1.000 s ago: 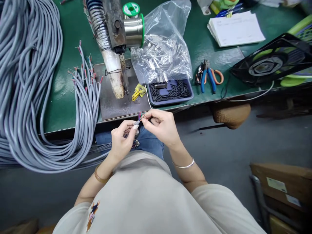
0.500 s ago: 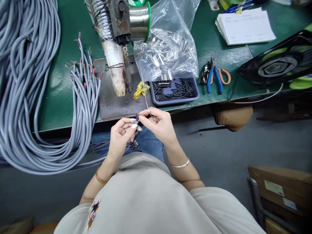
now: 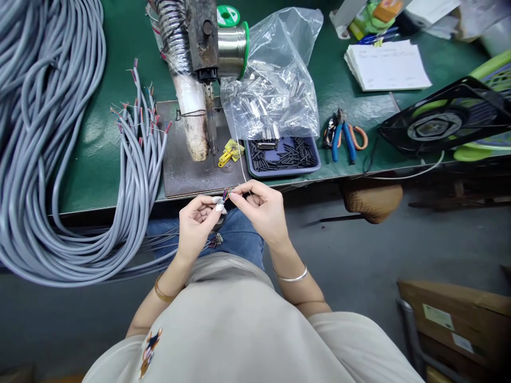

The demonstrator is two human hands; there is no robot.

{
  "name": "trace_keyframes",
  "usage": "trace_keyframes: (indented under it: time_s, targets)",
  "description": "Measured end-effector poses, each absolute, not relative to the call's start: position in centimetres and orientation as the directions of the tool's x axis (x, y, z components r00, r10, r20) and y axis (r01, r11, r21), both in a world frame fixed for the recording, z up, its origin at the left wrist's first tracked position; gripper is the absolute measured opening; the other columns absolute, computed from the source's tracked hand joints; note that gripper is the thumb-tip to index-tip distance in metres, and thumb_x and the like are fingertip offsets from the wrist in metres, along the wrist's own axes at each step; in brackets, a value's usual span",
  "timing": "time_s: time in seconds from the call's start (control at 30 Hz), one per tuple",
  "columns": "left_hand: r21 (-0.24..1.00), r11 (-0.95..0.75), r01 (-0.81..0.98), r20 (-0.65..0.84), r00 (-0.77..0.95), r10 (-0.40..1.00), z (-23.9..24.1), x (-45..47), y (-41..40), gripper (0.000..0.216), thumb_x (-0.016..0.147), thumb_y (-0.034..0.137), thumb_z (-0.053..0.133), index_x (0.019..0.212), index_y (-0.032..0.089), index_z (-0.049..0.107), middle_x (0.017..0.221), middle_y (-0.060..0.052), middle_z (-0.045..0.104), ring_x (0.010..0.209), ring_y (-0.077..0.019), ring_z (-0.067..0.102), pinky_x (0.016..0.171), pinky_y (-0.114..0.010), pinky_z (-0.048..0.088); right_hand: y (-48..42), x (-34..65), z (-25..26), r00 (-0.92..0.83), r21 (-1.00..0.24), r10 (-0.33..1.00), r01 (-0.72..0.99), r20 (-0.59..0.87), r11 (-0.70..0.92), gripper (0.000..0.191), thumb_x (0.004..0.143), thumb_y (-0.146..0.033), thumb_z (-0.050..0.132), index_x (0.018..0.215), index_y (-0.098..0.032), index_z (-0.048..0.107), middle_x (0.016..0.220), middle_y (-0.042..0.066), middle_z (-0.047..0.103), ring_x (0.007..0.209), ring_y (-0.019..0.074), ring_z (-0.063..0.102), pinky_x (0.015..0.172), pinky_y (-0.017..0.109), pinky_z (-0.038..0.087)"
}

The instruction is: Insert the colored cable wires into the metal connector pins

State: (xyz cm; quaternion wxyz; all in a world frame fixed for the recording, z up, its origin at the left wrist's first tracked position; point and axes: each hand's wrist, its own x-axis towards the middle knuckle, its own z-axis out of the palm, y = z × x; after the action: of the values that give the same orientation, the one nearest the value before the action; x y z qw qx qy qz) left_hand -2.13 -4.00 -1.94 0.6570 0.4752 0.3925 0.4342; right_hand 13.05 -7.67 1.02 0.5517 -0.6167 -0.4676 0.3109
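Observation:
My left hand (image 3: 196,223) is closed round the stripped end of a grey cable, whose coloured wire tips (image 3: 227,193) stick up between thumb and fingers. My right hand (image 3: 260,208) pinches those wire tips from the right, and a thin strand of solder wire (image 3: 238,154) runs from it up toward the solder spool (image 3: 232,43). Both hands hover over my lap, just in front of the green bench's edge (image 3: 120,205). A big bundle of grey cables (image 3: 48,159) lies to the left, its stripped ends (image 3: 139,119) resting on the bench.
A soldering rig (image 3: 197,80) stands on a metal plate (image 3: 191,170). Beside it are a clear bag of small parts (image 3: 275,90), a blue tray of black sleeves (image 3: 283,155), pliers (image 3: 343,138), a paper pad (image 3: 387,66) and a black fan (image 3: 443,114). Cardboard boxes (image 3: 459,319) sit at lower right.
The view shifted a little. My hands stayed together on the wire tips, and the solder strand now shows running up from my right hand.

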Motion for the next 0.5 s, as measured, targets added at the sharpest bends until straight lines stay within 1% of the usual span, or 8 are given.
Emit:
trace_keyframes:
  time_s: [0.1, 0.17, 0.37, 0.5]
  targets:
    - [0.967, 0.175, -0.183, -0.107, 0.331, 0.938, -1.8, -2.23, -4.02, 0.016, 0.08, 0.027, 0.082, 0.089, 0.017, 0.075, 0.073, -0.002, 0.075, 0.055, -0.0086, 0.063, 0.048, -0.017, 0.043, -7.55, 13.06, 1.2, 0.37, -0.982, 0.925, 0.188, 0.087, 0.017, 0.012, 0.084, -0.028, 0.074, 0.077, -0.018, 0.071, 0.076, 0.0, 0.069, 0.061, 0.0084, 0.05, 0.051, 0.024, 0.032]
    - [0.968, 0.177, -0.176, -0.11, 0.337, 0.935, -1.64, -2.23, -4.06, 0.016, 0.079, 0.027, 0.082, 0.089, 0.016, 0.075, 0.073, -0.002, 0.075, 0.055, -0.0088, 0.063, 0.048, -0.017, 0.044, -7.56, 13.08, 1.41, 0.366, -0.981, 0.928, 0.195, 0.074, 0.001, 0.012, 0.083, -0.028, 0.074, 0.077, -0.018, 0.071, 0.075, 0.0, 0.069, 0.059, 0.0082, 0.049, 0.048, 0.024, 0.03]
    - [0.973, 0.164, -0.164, -0.11, 0.294, 0.949, -1.23, -2.08, -4.15, 0.019, 0.076, 0.029, 0.084, 0.086, 0.016, 0.075, 0.069, -0.002, 0.073, 0.053, -0.0086, 0.061, 0.048, -0.017, 0.045, -7.93, 13.13, 1.61, 0.366, -0.962, 0.922, 0.273, 0.128, 0.026, 0.012, 0.085, -0.024, 0.073, 0.074, -0.019, 0.07, 0.075, 0.0, 0.069, 0.065, 0.0102, 0.054, 0.056, 0.024, 0.038]
    - [0.974, 0.161, -0.162, -0.11, 0.285, 0.952, -1.05, -1.99, -4.1, 0.017, 0.075, 0.026, 0.084, 0.085, 0.016, 0.074, 0.071, -0.002, 0.073, 0.057, -0.0096, 0.064, 0.051, -0.018, 0.047, -8.18, 13.07, 1.27, 0.365, -0.957, 0.92, 0.287, 0.14, 0.032, 0.01, 0.086, -0.026, 0.075, 0.078, -0.02, 0.073, 0.078, 0.0, 0.07, 0.067, 0.011, 0.055, 0.057, 0.025, 0.039]
